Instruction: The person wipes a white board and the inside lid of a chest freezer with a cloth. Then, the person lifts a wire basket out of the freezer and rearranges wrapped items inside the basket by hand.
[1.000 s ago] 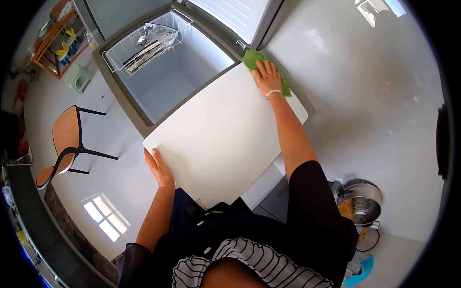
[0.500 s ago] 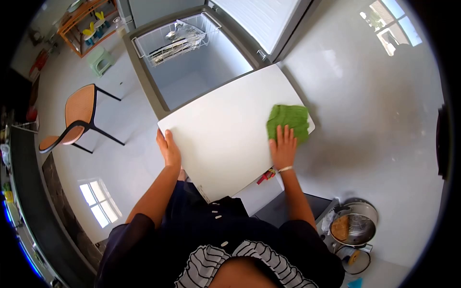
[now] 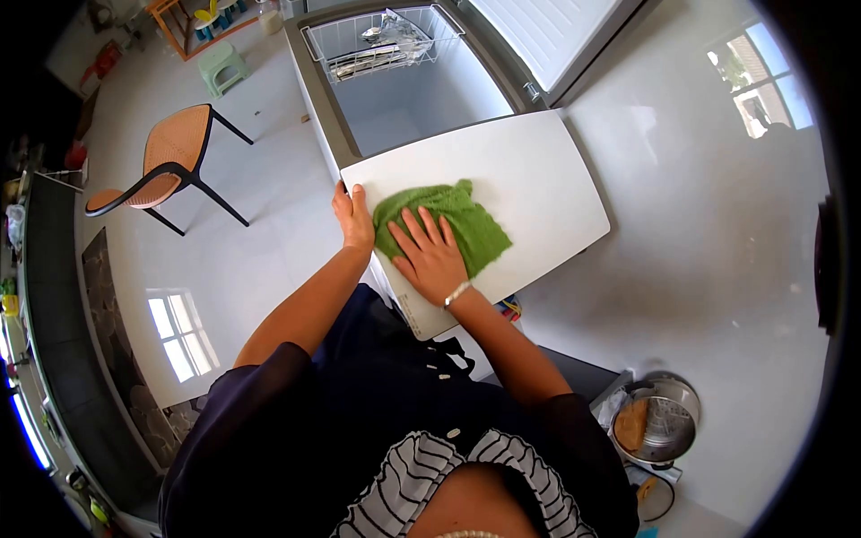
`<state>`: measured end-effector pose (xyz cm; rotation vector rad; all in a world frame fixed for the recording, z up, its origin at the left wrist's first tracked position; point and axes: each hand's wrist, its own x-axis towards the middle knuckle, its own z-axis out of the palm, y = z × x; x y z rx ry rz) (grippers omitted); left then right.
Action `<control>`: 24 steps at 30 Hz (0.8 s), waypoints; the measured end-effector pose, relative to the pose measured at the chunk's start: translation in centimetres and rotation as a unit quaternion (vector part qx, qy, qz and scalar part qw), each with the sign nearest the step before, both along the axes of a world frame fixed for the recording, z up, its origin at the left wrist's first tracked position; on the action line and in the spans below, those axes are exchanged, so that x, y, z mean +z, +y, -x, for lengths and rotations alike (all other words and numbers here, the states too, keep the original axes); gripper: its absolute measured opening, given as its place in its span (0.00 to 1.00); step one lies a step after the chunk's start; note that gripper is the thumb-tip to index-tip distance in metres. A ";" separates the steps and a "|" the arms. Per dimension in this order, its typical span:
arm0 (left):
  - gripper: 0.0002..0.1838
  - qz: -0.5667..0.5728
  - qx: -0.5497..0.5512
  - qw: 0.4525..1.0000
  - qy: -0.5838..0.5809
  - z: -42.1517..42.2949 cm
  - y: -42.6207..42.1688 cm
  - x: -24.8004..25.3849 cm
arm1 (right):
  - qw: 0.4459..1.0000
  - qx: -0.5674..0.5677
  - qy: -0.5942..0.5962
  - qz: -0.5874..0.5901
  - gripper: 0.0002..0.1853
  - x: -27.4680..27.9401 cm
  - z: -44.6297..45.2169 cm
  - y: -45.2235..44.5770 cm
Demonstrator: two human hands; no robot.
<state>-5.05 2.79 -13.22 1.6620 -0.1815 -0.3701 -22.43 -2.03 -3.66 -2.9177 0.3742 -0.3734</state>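
Right hand (image 3: 434, 266) flat, fingers spread, on green cloth (image 3: 473, 230). Cloth lies on white lid (image 3: 534, 175), longer side to side, near left hand (image 3: 355, 221), which pinches lid edge.

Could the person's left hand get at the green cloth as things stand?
Probably yes: the green cloth lies close beside the left hand, with nothing visible between them. The right hand, spread on it, covers only part. The left hand is at the white panel's edge.
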 end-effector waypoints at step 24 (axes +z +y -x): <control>0.31 -0.077 -0.600 0.548 -0.579 -5.9 4.0 8.5 | 0.989 -0.136 0.057 0.008 0.27 -0.4 1.1 9.7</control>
